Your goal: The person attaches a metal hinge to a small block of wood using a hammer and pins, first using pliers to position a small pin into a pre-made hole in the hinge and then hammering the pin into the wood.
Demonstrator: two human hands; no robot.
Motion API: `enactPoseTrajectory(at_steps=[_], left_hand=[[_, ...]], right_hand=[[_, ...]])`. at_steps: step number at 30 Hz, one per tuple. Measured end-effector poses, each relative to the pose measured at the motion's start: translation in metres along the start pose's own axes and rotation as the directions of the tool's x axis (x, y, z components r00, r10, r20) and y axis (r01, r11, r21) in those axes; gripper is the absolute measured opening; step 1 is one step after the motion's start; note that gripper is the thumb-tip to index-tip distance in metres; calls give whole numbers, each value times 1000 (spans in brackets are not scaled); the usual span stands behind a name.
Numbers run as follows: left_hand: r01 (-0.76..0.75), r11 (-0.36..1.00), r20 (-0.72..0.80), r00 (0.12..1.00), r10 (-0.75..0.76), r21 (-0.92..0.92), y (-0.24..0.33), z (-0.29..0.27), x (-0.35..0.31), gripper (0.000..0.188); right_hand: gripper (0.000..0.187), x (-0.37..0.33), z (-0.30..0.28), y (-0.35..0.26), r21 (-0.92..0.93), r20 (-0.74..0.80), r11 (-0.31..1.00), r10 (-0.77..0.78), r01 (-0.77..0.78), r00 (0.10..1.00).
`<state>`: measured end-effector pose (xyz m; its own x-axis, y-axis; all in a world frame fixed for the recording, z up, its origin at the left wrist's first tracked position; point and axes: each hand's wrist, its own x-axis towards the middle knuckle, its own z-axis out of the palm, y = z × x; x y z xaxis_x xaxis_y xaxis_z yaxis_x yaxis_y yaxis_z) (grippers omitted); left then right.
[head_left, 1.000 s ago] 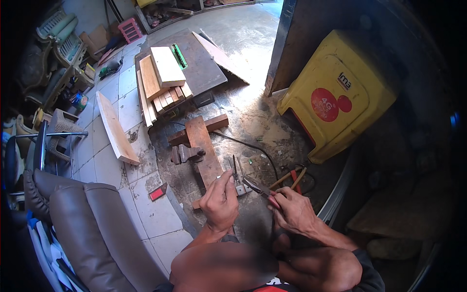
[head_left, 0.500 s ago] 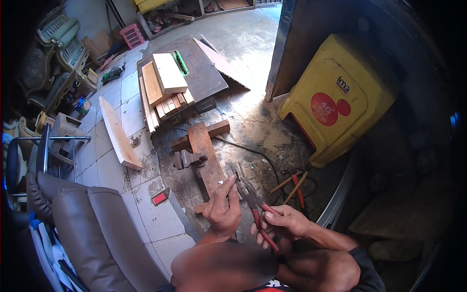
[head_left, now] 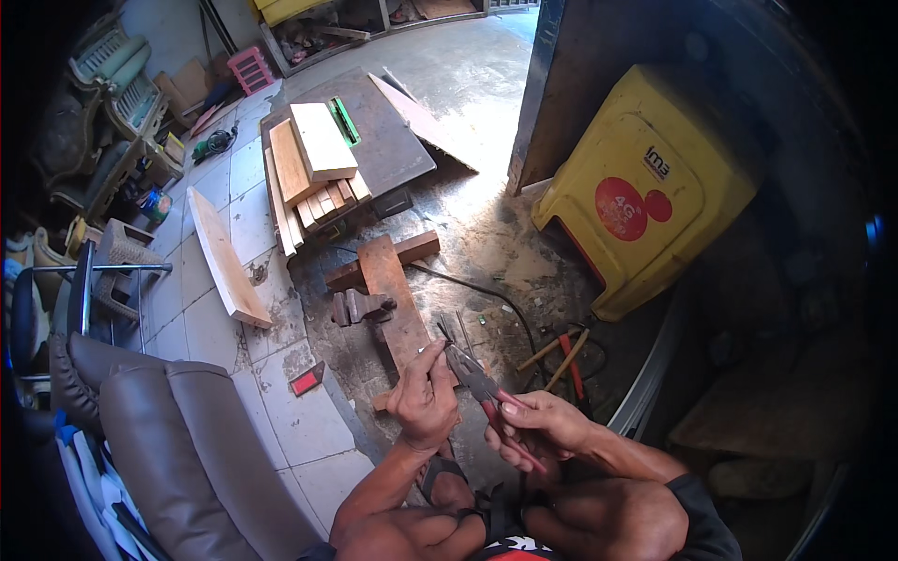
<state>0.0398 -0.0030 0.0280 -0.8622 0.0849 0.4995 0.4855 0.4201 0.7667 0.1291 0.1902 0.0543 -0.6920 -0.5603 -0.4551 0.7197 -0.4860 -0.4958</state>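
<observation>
My right hand is closed around the handles of red-handled pliers. The pliers' jaws point up and left, right at the fingertips of my left hand. Those fingers are pinched on a small, thin dark piece whose kind is too small to make out. Whether the jaws grip it, I cannot tell. Beyond my left hand lies a worn wooden beam with a crosspiece, and a rusty metal vise sits on it.
Stacked boards rest on a low dark table ahead. To the right stands a yellow plastic stool; near it lie a red-handled tool and a black cable. A brown padded seat fills the near left. One plank leans left.
Both hands have shifted slightly, and the pliers have swung a little, their lower handle end moving up and right. The blurred shape over my lap is gone, so my legs and a foot show.
</observation>
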Motion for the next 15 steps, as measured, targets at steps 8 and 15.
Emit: enactPoseTrajectory(at_steps=[8, 15], left_hand=[[-78, 997, 9, 997, 78, 29, -6, 2, -4, 27], [-132, 991, 60, 989, 134, -29, -15, 0, -4, 19]], right_hand=[[40, 4, -2, 7, 196, 43, 980, -43, 34, 998], [42, 5, -23, 15, 341, 154, 940, -67, 11, 986]])
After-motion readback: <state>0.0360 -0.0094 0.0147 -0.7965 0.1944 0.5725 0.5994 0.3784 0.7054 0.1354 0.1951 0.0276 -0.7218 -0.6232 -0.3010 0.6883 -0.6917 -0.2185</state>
